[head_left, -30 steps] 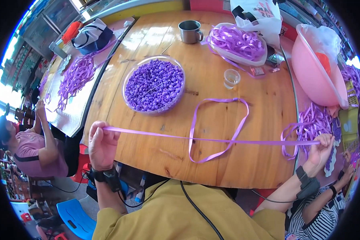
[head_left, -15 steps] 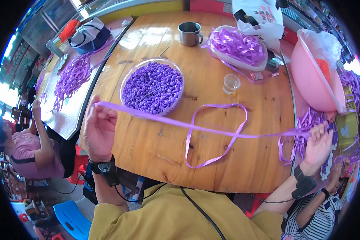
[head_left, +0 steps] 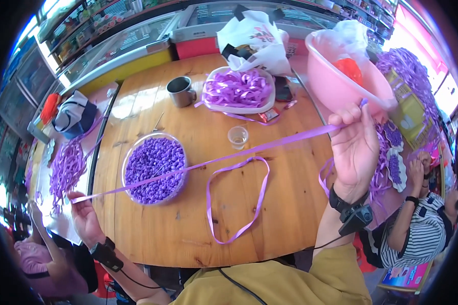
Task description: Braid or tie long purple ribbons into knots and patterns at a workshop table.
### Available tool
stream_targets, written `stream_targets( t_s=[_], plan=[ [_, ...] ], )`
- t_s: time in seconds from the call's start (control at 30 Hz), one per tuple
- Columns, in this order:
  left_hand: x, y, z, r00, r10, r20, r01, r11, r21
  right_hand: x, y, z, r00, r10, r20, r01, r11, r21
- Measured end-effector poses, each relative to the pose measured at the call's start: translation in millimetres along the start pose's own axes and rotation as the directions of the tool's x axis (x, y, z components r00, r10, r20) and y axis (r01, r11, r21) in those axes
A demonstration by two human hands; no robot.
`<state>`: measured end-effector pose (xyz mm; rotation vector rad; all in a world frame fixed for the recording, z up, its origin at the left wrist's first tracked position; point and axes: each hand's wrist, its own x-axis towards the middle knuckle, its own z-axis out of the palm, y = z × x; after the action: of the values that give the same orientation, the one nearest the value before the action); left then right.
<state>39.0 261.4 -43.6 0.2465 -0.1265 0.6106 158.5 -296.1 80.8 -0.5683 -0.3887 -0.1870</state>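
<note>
A flat purple ribbon stretches across the table between my hands, passing over a round clear tub of purple beads. My left hand pinches one end of it, low at the table's left side. Raised higher on the right, my right hand grips the other end, fingers curled. Something small and purple shows at its thumb and fingertip, too small to make out surely. Below the taut strip, a ribbon loop lies on the wood.
Behind stand a metal mug, a clear cup and a white container of ribbons. A pink basin sits at the back right, beside a white bag. People sit left and right at side tables; loose ribbons lie at left.
My right hand has risen and moved inward from the right-hand ribbon pile. My left hand is lower and farther left. The ribbon now slants up to the right; the view has shifted.
</note>
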Motion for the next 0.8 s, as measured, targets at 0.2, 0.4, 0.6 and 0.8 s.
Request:
stream_targets(
  t_s=[0.2,0.4,0.6,0.8],
  plan=[
    [-5,14,-14,0.995,-0.03,-0.098,0.032,0.999,0.02,7,-4,-7,0.971,-0.016,0.24,-0.026,0.985,0.171],
    [-21,-14,3,0.964,-0.263,0.024,0.264,0.963,-0.06,11,-14,-4,0.983,-0.083,0.161,0.03,0.951,0.308],
    [-24,-17,6,0.981,-0.19,0.028,0.192,0.96,-0.203,14,-9,12,0.98,-0.029,0.199,-0.09,0.822,0.562],
    [-8,-58,36,0.972,-0.221,0.087,0.232,0.958,-0.167,12,-41,-15,0.987,-0.041,0.155,-0.028,0.909,0.417]
  ],
)
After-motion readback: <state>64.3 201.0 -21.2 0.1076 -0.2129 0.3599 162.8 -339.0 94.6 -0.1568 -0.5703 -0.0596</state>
